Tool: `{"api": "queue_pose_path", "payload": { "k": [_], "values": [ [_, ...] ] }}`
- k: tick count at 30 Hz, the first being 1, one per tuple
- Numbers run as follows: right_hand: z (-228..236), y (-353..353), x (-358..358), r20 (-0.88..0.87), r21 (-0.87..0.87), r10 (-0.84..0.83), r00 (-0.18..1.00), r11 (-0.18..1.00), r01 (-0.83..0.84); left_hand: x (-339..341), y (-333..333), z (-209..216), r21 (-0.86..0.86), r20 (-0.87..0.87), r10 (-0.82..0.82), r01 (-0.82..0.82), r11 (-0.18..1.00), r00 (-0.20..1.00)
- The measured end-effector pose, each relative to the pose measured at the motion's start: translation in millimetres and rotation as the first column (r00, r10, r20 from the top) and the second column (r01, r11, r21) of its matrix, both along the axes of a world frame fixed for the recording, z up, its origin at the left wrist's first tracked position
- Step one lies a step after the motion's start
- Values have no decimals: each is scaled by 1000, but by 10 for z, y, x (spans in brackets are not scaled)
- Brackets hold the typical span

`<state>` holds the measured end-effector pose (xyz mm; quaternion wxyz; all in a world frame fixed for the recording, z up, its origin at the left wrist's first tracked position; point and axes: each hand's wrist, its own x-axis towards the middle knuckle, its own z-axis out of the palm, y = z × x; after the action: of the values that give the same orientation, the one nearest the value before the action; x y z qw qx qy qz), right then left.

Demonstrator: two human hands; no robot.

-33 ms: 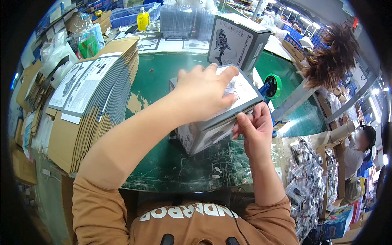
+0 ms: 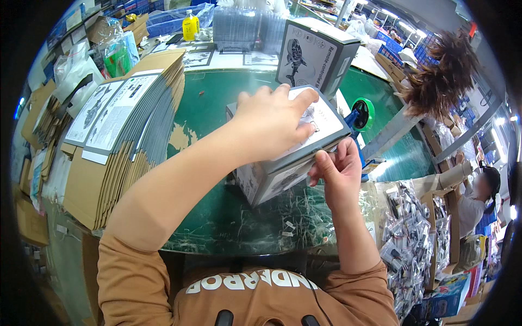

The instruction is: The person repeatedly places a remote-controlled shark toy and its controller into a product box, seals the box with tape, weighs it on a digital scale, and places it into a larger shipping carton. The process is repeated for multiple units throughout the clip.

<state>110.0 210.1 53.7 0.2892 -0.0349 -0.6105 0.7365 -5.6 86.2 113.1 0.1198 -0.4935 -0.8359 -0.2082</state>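
Observation:
A grey and white printed carton box point(image 2: 283, 182) stands tilted in front of me on the green table. My left hand point(image 2: 274, 119) lies over its top face, fingers spread, thumb resting near the right side. At the box's right front edge, my right hand point(image 2: 340, 165) pinches the rim of the lid between thumb and bent fingers. Those fingertips are partly hidden behind the edge. Just beyond stands a second, upright box point(image 2: 312, 57) with a shark picture. Right of the held box is a blue tape dispenser point(image 2: 353, 118) with a green-rimmed roll point(image 2: 363, 114).
Flattened printed cartons point(image 2: 136, 125) are stacked at the left. Clear plastic trays point(image 2: 236, 30) and a yellow bottle point(image 2: 190, 26) stand at the back. Small bagged parts point(image 2: 405, 244) fill the lower right. A metal post with a brown feather duster point(image 2: 443, 73) rises at the right; another person point(image 2: 478, 201) is beyond.

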Motion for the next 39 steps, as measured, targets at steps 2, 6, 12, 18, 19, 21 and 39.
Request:
{"api": "queue_pose_path", "payload": {
  "k": [2,6,12,18,19,21,39],
  "values": [
    [-125,24,2,8,0,-40,999,999,40,9,20,5,-20,18,17,-16,1000,1000],
    [-438,153,-4,180,345,-284,942,915,210,-149,-8,52,-16,138,-34,36,999,990],
    [-462,702,-148,-62,309,-55,997,948,72,-1278,143,49,263,702,-200,12,965,683],
    [-446,959,-611,90,103,444,891,886,-452,-2306,1219,-310,698,681,-531,-227,679,505],
    [-473,981,-613,119,87,447,887,885,-458,-2445,1339,-346,698,683,-595,-139,702,424],
    [-527,1003,-533,139,69,441,887,889,-453,-2720,1514,-403,706,477,-700,-242,665,-531],
    [-492,598,482,-303,435,-57,951,880,191,-1733,1507,460,876,227,-876,305,375,426]
  ]
}}
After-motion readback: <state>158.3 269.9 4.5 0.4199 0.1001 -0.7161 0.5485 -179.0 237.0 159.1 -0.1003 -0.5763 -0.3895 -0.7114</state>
